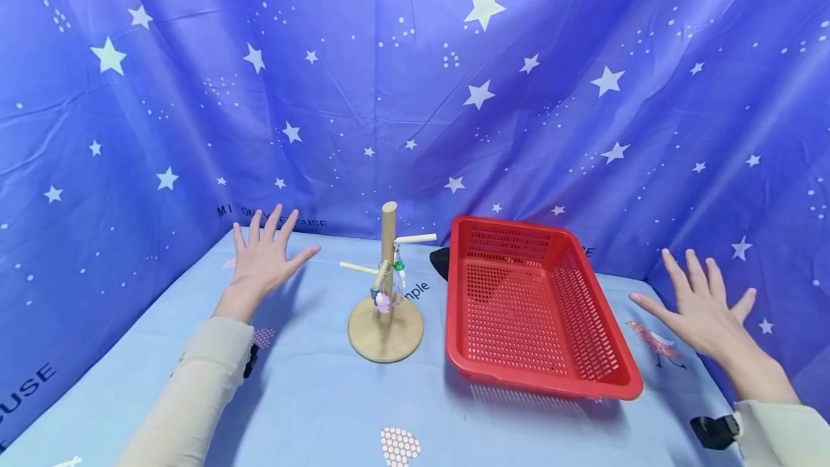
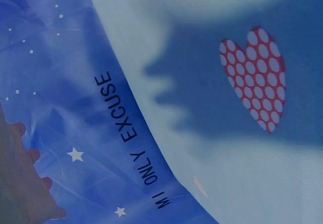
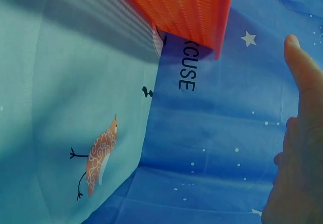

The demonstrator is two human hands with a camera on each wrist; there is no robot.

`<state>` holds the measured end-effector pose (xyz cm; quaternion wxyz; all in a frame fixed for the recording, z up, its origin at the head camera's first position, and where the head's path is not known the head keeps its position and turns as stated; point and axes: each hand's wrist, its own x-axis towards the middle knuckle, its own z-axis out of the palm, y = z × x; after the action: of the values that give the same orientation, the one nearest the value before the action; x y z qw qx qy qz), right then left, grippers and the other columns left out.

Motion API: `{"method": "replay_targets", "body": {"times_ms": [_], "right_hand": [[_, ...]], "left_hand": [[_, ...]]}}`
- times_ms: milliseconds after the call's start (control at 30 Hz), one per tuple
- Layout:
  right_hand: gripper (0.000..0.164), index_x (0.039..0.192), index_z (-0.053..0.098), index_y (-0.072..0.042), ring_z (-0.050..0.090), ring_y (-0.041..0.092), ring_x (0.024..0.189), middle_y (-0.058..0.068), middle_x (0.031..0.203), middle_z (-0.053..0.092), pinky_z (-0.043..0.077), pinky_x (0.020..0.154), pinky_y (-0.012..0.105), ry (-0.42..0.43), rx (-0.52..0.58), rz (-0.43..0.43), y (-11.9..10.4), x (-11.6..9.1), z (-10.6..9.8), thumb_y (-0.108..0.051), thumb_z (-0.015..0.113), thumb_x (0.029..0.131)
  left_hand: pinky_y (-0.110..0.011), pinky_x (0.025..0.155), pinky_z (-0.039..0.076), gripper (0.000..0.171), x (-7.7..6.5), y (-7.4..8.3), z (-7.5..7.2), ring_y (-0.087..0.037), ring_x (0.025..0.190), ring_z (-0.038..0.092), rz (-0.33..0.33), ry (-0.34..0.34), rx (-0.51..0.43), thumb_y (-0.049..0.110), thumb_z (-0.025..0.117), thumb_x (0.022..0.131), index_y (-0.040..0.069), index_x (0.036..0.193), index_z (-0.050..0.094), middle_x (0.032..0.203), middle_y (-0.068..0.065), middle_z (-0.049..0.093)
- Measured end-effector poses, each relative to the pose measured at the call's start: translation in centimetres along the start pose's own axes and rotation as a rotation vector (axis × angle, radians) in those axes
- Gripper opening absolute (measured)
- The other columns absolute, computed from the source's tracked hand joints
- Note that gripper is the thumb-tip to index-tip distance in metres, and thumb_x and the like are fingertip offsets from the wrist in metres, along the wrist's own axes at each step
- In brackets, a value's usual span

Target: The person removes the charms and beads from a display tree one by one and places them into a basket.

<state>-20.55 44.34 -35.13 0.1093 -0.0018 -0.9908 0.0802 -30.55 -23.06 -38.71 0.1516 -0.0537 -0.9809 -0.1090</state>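
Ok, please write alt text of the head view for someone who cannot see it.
A person's left grip and right grip, both empty and spread wide, flank a wooden stand and a red basket on pale blue cloth. Small trinkets hang on the stand; behind is a blue curtain with white stars.

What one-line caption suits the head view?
Left hand and right hand, fingers spread, flank a wooden stand hung with small trinkets beside a red basket.
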Motion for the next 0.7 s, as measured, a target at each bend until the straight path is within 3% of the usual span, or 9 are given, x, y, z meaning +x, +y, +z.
{"method": "replay_targets", "body": {"times_ms": [700], "right_hand": [[0.102, 0.159, -0.009, -0.017, -0.024, 0.053, 0.145, 0.032, 0.161, -0.014, -0.023, 0.091, 0.086, -0.001, 0.026, -0.015, -0.4, -0.4, 0.1, -0.064, 0.052, 0.093]], "left_hand": [[-0.07, 0.118, -0.009, 0.092, 0.0, 1.7, -0.9, -0.046, 0.153, -0.002, 0.031, 0.003, 0.009, 0.08, 0.035, 0.09, 0.027, 0.161, 0.009, 0.169, -0.012, 0.006]]}}
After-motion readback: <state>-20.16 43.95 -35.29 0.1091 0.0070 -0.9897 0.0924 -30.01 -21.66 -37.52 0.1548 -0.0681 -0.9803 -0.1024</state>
